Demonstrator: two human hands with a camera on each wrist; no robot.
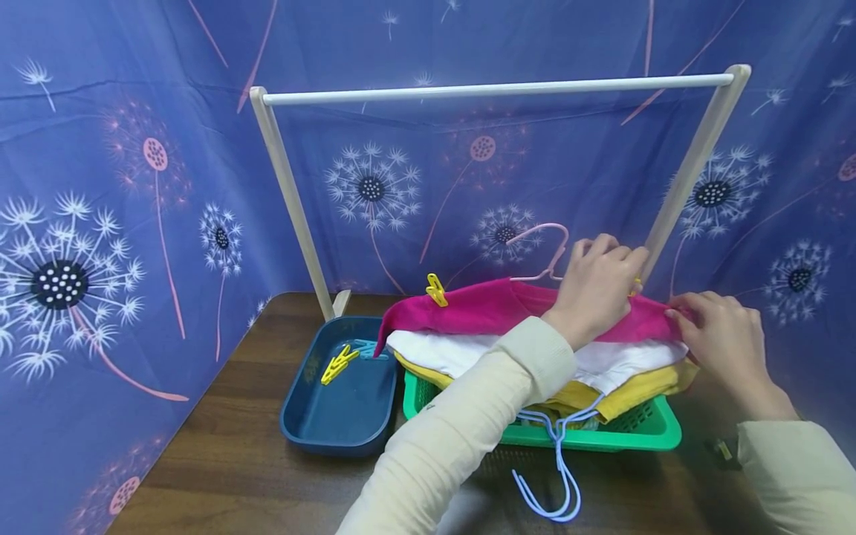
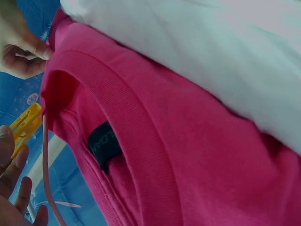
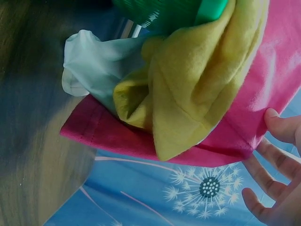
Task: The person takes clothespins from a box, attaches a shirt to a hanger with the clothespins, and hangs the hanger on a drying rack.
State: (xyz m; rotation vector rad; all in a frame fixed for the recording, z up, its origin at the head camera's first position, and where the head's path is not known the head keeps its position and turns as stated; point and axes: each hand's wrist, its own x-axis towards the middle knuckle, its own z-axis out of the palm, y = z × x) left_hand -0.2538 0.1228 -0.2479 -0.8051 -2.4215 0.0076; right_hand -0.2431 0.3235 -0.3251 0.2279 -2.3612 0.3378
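A magenta shirt [image 1: 478, 306] hangs on a pink hanger [image 1: 558, 225] and lies over a pile of clothes. My left hand [image 1: 599, 286] pinches a yellow clothespin [image 2: 27, 123] whose tip meets the shirt's edge beside the hanger wire. Farther right, my right hand [image 1: 727, 343] pinches the shirt's sleeve [image 3: 235, 139] between thumb and fingers. Another yellow clothespin [image 1: 437, 290] is clipped on the shirt's left shoulder. Beneath are a white garment [image 1: 435, 352] and a yellow garment [image 1: 652, 382].
A green basket [image 1: 658, 435] holds the pile, with blue hangers [image 1: 562, 475] sticking out its front. To the left, a dark blue tray [image 1: 344, 423] contains yellow clothespins [image 1: 339, 364] and blue clothespins [image 1: 368, 349]. A rack with a white rod [image 1: 495, 91] stands behind.
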